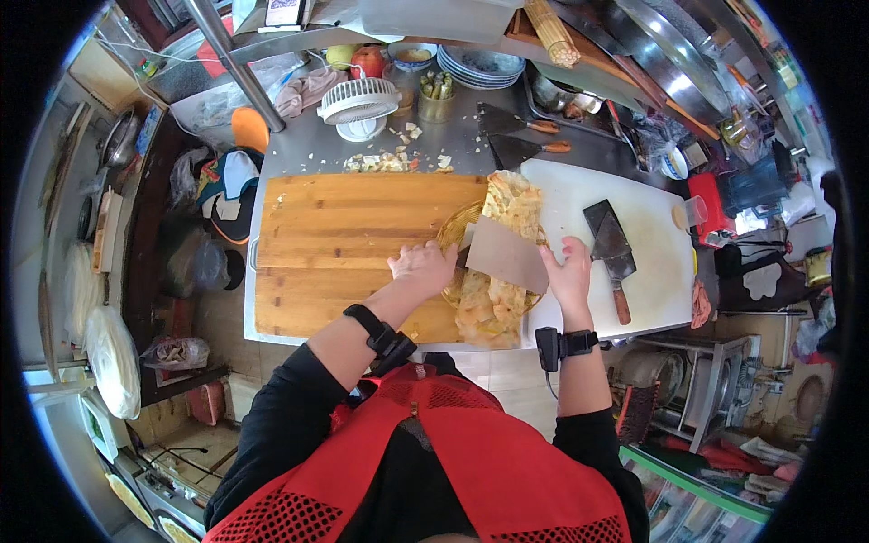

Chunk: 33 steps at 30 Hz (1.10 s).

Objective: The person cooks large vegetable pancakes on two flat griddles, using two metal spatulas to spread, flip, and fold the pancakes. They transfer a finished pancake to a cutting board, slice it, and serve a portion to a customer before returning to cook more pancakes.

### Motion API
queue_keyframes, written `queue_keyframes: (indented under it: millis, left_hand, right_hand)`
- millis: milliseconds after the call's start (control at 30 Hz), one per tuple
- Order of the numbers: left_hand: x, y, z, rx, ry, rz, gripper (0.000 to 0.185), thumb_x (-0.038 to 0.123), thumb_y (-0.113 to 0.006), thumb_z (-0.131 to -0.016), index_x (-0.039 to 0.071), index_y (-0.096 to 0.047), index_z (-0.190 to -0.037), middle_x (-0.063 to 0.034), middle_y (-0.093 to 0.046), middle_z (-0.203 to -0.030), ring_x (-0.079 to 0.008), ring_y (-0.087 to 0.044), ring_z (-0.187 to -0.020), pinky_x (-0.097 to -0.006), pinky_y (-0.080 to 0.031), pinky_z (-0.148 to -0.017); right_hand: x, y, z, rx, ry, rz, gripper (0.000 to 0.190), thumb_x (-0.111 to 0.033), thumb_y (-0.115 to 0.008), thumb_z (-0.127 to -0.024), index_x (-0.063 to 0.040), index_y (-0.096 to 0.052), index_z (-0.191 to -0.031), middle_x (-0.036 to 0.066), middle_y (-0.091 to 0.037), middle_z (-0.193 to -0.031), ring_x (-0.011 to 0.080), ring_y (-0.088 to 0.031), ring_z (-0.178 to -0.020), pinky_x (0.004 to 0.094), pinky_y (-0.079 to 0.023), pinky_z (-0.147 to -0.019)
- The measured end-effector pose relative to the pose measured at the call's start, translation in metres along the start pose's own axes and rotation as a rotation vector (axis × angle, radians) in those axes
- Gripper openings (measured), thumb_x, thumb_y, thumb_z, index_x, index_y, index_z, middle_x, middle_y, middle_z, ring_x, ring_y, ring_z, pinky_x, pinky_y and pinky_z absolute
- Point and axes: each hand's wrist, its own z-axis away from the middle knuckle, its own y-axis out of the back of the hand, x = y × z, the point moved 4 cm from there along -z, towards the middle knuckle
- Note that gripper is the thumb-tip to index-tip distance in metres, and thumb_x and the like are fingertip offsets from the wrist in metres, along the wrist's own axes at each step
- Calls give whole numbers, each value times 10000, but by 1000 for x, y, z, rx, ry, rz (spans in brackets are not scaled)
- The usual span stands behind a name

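A round wicker basket [448,231] straddles the seam between the wooden board and the white board. Long pieces of browned flatbread [514,197] lie across it, reaching past its near and far rims. On top of the bread rests a flat grey-brown sheet [509,254], apparently card. At the basket's left edge is my left hand [424,266], fingers bent; a small dark thing shows near its thumb, and whether it grips anything is unclear. My right hand [569,266] is beside the sheet's right edge, thumb apart from the curled fingers, with nothing visible held.
Under the basket lie a wooden board [339,271] and a white cutting board [652,258] carrying two overlapping scrapers [611,244]. Behind are crumbs [383,161], a small white fan [360,105], stacked plates [482,64] and more scrapers [512,148]. A metal post [234,64] rises at back left.
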Motion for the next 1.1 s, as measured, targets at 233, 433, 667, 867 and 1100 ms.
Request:
queue_keyframes:
  millis: [233,433,667,867,1100]
  left_hand:
    - [16,10,14,-6,-2,-67,991,817,-371,-790,-8,-497,-1325,-201,-544,-1320,-352,-450,-1285,-576,-275,-1055]
    - [-9,10,28,213,5,-25,829,747,-559,-737,37,-623,-1160,-120,-650,-1141,-275,-537,-1172,-510,-333,-954]
    - [-47,23,170,799,286,226,529,610,-700,-684,105,-647,-830,-74,-660,-861,-265,-591,-916,-455,-371,-820]
    - [48,-52,341,1326,710,255,562,630,-661,-726,87,-567,-835,-65,-603,-837,-246,-543,-902,-433,-334,-839]
    - [161,-190,518,1573,1334,351,596,647,-653,-734,61,-582,-820,-90,-601,-830,-274,-541,-886,-427,-334,-820]
  right_hand:
    - [30,-43,32,-417,-607,-485,785,-437,-863,-643,118,-545,-1098,200,-656,-1008,244,-647,-917,327,-521,-777]
    - [-12,-41,10,-415,-524,-594,834,-294,-908,-605,77,-443,-1189,191,-624,-1075,250,-617,-972,333,-505,-827]
    - [-132,-29,-8,-847,-289,-1205,651,6,-749,-758,24,-417,-1318,130,-540,-1259,238,-543,-1116,353,-446,-962]
    - [-192,50,-9,-1440,189,-1172,593,74,-634,-813,22,-411,-1359,138,-548,-1275,243,-547,-1125,371,-437,-986]
    - [-234,198,143,-1941,581,-1098,611,96,-699,-742,14,-459,-1298,123,-571,-1216,241,-558,-1100,355,-447,-974]
